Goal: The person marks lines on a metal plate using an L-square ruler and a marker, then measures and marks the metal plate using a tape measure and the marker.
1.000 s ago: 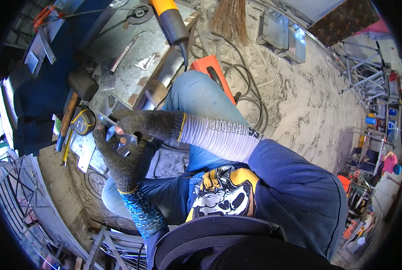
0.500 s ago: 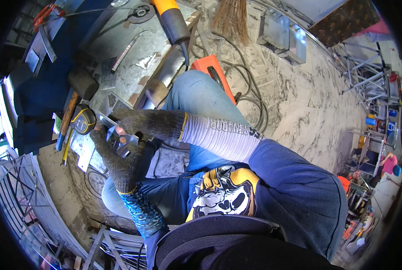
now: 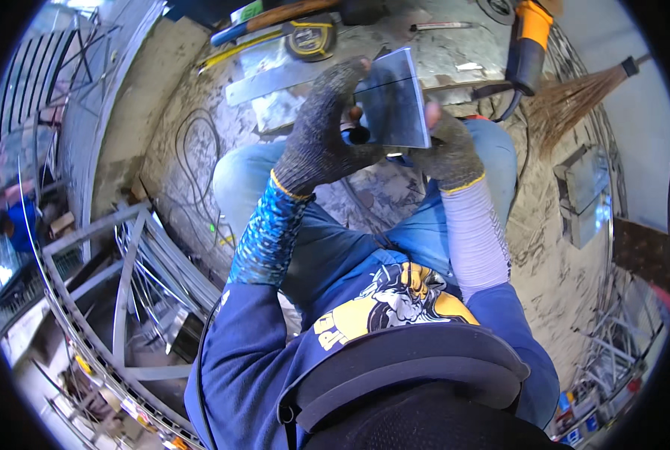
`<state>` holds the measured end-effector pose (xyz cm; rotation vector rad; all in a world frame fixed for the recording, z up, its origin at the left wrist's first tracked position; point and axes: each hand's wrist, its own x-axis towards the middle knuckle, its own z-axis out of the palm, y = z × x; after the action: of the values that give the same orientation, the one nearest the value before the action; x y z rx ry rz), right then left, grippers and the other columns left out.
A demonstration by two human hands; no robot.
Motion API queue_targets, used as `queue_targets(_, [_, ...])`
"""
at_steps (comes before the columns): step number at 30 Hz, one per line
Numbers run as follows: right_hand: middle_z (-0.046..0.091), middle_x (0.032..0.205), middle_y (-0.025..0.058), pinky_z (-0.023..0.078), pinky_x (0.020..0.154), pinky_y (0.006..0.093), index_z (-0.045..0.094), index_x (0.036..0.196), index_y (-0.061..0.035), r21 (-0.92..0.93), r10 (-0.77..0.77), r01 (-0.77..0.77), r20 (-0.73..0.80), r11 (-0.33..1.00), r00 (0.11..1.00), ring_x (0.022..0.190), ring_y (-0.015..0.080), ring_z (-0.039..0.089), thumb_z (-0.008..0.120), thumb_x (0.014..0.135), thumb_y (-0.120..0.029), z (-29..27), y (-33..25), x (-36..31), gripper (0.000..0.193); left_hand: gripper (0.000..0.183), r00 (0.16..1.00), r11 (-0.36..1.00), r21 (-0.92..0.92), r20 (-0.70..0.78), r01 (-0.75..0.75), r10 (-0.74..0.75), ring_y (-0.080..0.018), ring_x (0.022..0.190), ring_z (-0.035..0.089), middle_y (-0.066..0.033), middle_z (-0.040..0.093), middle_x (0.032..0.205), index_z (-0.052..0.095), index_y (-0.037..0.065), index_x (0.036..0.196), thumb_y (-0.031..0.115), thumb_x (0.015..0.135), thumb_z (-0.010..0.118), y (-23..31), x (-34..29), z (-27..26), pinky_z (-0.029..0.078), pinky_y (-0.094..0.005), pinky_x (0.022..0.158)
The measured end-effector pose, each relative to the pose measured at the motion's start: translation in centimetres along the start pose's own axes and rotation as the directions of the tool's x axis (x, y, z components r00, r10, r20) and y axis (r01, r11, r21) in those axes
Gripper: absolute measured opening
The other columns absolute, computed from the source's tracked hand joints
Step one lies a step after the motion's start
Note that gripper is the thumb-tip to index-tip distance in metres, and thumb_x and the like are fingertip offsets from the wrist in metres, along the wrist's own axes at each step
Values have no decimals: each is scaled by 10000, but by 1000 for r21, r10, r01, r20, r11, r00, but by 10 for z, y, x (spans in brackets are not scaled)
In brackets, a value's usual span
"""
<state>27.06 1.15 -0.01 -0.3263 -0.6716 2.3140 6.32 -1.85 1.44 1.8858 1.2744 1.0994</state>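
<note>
Shiny grey metal plate (image 3: 396,105) between two gloved hands, left hand (image 3: 321,129) curved wide and clamped on its left side, right hand (image 3: 453,150) pinching its lower right edge, tape measure (image 3: 310,40) beyond.

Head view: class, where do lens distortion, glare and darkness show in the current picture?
Head view: black surrounds the rounded fisheye image, straight edges bending toward its rim; head view: glare whitens part of the metal box at right; head view: the cap at the lower edge is very dark.
</note>
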Motion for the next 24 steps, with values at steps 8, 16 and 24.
queue_targets(8, [636, 1324, 236, 571, 995, 381, 434, 1473, 37, -183, -31, 5, -138, 983, 990, 1156, 287, 684, 607, 976, -558, 7, 1, 3, 794, 1078, 998, 998, 2, -2, -68, 68, -431, 1364, 483, -230, 491, 1478, 440, 55, 1508, 205, 584, 976, -4, -8, -5, 450, -474, 1103])
queue_targets(16, [669, 1233, 162, 615, 855, 327, 451, 1459, 20, -165, -33, -2, -211, 986, 977, 1032, 221, 715, 700, 897, -531, 2, 6, 13, 826, 1133, 973, 972, 79, -49, -220, 224, -457, 1393, 434, -259, 456, 1492, 372, 30, 1549, 252, 603, 955, 18, 11, -9, 376, -511, 1157])
queue_targets(24, [732, 1117, 140, 589, 902, 327, 554, 1390, 40, -257, -6, -36, -160, 966, 987, 1019, 207, 715, 689, 922, -505, 4, 3, 5, 731, 1117, 959, 958, 64, -33, -280, 282, -434, 1360, 481, -233, 490, 1481, 406, 16, 1527, 317, 605, 960, 18, 11, -1, 379, -493, 1158])
